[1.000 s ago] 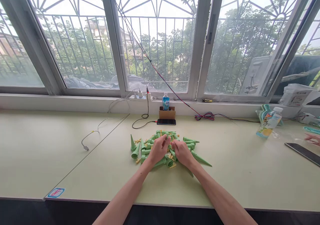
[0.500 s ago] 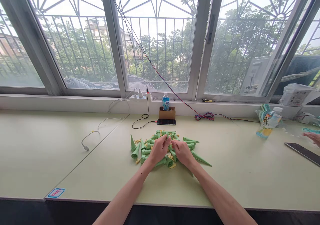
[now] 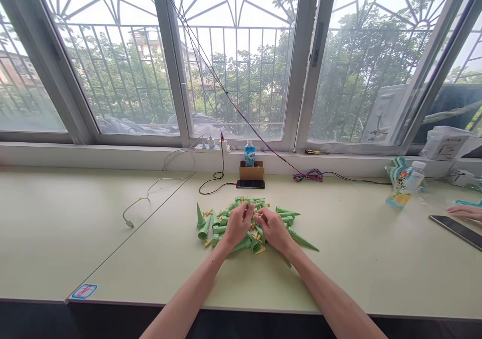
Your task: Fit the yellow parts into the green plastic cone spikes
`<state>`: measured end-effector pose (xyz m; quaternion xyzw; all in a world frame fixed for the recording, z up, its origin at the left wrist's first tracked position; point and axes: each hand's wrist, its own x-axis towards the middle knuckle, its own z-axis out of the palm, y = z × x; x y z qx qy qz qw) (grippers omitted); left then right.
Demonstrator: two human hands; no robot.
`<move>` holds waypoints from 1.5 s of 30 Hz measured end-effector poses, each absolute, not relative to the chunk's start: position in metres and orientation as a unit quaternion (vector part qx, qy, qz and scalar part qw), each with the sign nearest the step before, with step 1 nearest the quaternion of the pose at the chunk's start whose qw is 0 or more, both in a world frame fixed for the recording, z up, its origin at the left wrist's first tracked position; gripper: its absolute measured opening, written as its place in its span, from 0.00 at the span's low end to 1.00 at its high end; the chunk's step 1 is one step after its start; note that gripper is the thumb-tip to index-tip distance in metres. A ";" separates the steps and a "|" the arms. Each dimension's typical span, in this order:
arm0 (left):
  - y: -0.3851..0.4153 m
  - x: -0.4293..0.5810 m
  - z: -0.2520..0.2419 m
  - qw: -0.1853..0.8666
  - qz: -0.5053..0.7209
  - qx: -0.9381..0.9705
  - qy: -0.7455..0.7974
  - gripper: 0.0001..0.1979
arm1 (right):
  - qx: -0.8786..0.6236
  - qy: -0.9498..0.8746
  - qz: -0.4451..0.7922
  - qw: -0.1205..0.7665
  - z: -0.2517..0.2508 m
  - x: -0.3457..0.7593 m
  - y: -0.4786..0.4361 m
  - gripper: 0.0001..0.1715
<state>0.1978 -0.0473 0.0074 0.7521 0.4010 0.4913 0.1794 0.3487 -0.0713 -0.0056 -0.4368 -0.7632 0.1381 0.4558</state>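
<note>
Over a pile of green plastic spikes [image 3: 203, 232], my left hand [image 3: 237, 224] is closed, its fingers curled toward the middle of the heap. What it grips is hidden behind the fingers. Just to its right, my right hand [image 3: 274, 228] is pinched, thumb and fingertips close to the left fingers; the small thing in the pinch is too small to make out. The spikes are hollow cones with wide collars, one standing upright at the left of the pile. Small yellow tubes [image 3: 260, 250] lie scattered among them.
Behind the pile lie a black phone [image 3: 250, 184] on a cable and a cardboard box [image 3: 251, 171] near a blue bottle [image 3: 249, 154]. On the right are a drink bottle [image 3: 406, 186], a second phone [image 3: 456, 232] and another person's hand [image 3: 467, 212]. A white cable [image 3: 130, 223] lies left.
My right hand's fingers have drawn slightly apart from the left hand's and lifted a little. The other person's hand at the right edge has moved further into view, beside the phone.
</note>
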 end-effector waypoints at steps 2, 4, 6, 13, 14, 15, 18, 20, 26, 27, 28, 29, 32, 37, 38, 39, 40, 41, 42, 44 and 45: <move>-0.049 0.198 0.008 0.181 0.483 0.759 0.398 0.17 | -0.436 -0.763 0.138 0.456 -0.006 0.349 -0.070 0.17; -0.050 0.198 0.009 0.180 0.475 0.766 0.393 0.17 | -0.437 -0.764 0.134 0.455 -0.007 0.349 -0.069 0.18; -0.050 0.198 0.009 0.174 0.470 0.773 0.390 0.17 | -0.440 -0.764 0.127 0.454 -0.009 0.350 -0.068 0.21; -0.050 0.199 0.006 0.166 0.463 0.787 0.372 0.18 | -0.458 -0.758 0.117 0.450 -0.015 0.351 -0.063 0.25; -0.049 0.199 0.006 0.166 0.462 0.789 0.369 0.18 | -0.459 -0.757 0.118 0.450 -0.016 0.351 -0.062 0.25; -0.049 0.199 0.006 0.166 0.461 0.790 0.368 0.19 | -0.462 -0.755 0.119 0.451 -0.016 0.351 -0.062 0.26; -0.050 0.199 0.007 0.169 0.465 0.787 0.369 0.19 | -0.468 -0.747 0.123 0.455 -0.015 0.350 -0.062 0.26; -0.050 0.200 0.007 0.172 0.471 0.780 0.374 0.19 | -0.472 -0.744 0.125 0.457 -0.014 0.350 -0.063 0.26; -0.052 0.200 0.011 0.181 0.478 0.765 0.392 0.17 | -0.480 -0.740 0.120 0.455 -0.012 0.349 -0.065 0.25; -0.052 0.200 0.011 0.182 0.477 0.766 0.391 0.17 | -0.480 -0.741 0.119 0.454 -0.012 0.349 -0.065 0.25; -0.052 0.200 0.011 0.183 0.475 0.768 0.390 0.17 | -0.480 -0.742 0.118 0.453 -0.013 0.349 -0.065 0.25; -0.052 0.200 0.011 0.183 0.473 0.770 0.388 0.17 | -0.480 -0.742 0.117 0.453 -0.014 0.349 -0.064 0.25; -0.051 0.200 0.010 0.180 0.467 0.777 0.381 0.17 | -0.479 -0.743 0.114 0.453 -0.015 0.350 -0.063 0.25; -0.050 0.199 0.007 0.170 0.461 0.791 0.365 0.18 | -0.479 -0.744 0.103 0.454 -0.014 0.350 -0.063 0.26; -0.049 0.199 0.006 0.168 0.459 0.793 0.364 0.18 | -0.480 -0.744 0.101 0.453 -0.014 0.350 -0.063 0.26; -0.049 0.198 0.006 0.166 0.457 0.795 0.363 0.18 | -0.481 -0.744 0.100 0.453 -0.014 0.349 -0.064 0.26; -0.049 0.198 0.005 0.165 0.455 0.796 0.363 0.18 | -0.482 -0.744 0.098 0.452 -0.013 0.349 -0.064 0.26; -0.049 0.197 0.005 0.164 0.453 0.798 0.363 0.17 | -0.483 -0.744 0.097 0.451 -0.013 0.349 -0.064 0.27; -0.049 0.197 0.005 0.165 0.451 0.799 0.362 0.17 | -0.484 -0.744 0.097 0.451 -0.014 0.349 -0.064 0.27; -0.049 0.197 0.004 0.171 0.445 0.802 0.360 0.17 | -0.485 -0.743 0.099 0.450 -0.014 0.349 -0.064 0.28; -0.049 0.197 0.004 0.175 0.444 0.802 0.360 0.17 | -0.486 -0.741 0.101 0.452 -0.014 0.349 -0.063 0.28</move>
